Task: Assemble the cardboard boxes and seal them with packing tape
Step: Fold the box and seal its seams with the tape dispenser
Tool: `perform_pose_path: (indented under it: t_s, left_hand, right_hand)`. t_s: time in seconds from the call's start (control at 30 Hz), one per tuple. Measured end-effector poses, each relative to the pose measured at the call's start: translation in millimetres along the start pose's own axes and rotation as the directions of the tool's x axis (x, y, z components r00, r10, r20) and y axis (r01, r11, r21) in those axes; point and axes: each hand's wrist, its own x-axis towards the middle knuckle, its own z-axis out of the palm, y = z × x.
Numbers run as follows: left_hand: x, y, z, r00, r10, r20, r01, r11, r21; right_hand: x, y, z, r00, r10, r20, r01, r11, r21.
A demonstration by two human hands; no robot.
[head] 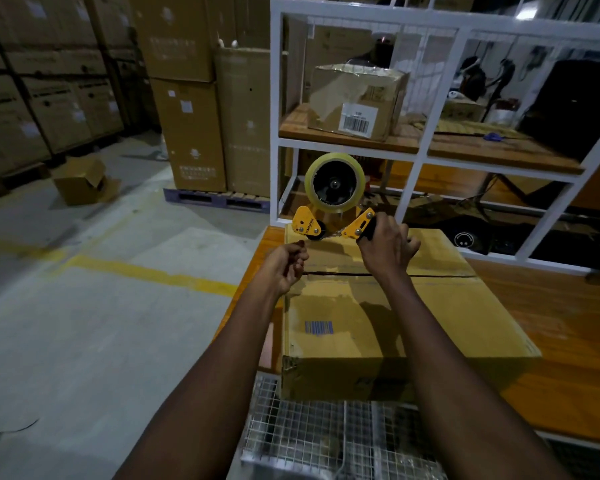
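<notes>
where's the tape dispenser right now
In the head view the tape dispenser is at centre, gripped by the right hand, raised over the far edge of the cardboard box, with the white shelf rack right behind it.

- The left hand is bare — no covering on fingers or wrist.
- The right hand is bare as well.
- The left forearm and right forearm are uncovered down to the view's lower edge.
</notes>
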Motion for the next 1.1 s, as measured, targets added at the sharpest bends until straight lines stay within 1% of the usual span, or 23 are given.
perform_pose_path:
  t_s: [0.07,0.2,0.3,0.4,0.6,0.9,1.0,1.07,1.1]
  left_hand:
    - [1.9,1.9,-13.7,0.996,0.072,-0.058,-0.067,0.993,0.096]
    - [4.7,6.7,-58.5,0.977,0.160,-0.141,-0.120,0.959,0.256]
    - [5.7,8.5,-75.4,0.966,0.230,-0.116,-0.163,0.894,0.417]
    - [14.0,6.0,-81.6,0.958,0.255,-0.134,-0.160,0.857,0.490]
    - [29.9,-5.3,-95.2,0.943,0.296,-0.156,-0.158,0.805,0.572]
    - [54.6,-25.7,-97.5,0.955,0.250,-0.159,-0.109,0.795,0.597]
    - [58.4,-36.2,-96.5,0.962,0.239,-0.130,-0.112,0.785,0.610]
    - [61.7,-47.3,-93.6,0.961,0.254,-0.110,-0.124,0.750,0.650]
    - [64.2,-53.0,-91.3,0.956,0.272,-0.106,-0.128,0.717,0.685]
  right_hand:
    - [-4.5,5.6,3.9,1.000,-0.005,0.011,0.005,1.000,0.017]
    - [-2.8,23.8,8.5,1.000,0.025,0.014,-0.026,0.999,0.044]
    - [-0.6,31.9,14.3,0.999,0.011,0.050,-0.013,0.999,0.053]
    - [-4.9,33.1,26.2,0.996,0.000,0.086,-0.004,0.999,0.039]
    - [-12.5,33.4,43.8,0.995,-0.024,0.099,0.024,1.000,0.003]
    - [-8.5,37.1,49.3,0.996,-0.032,0.078,0.038,0.996,-0.076]
    - [-9.3,40.8,51.1,0.995,-0.043,0.096,0.053,0.993,-0.110]
    - [-11.5,43.9,54.4,0.993,-0.045,0.113,0.060,0.989,-0.137]
    - [-12.6,45.1,56.2,0.992,-0.043,0.121,0.060,0.987,-0.146]
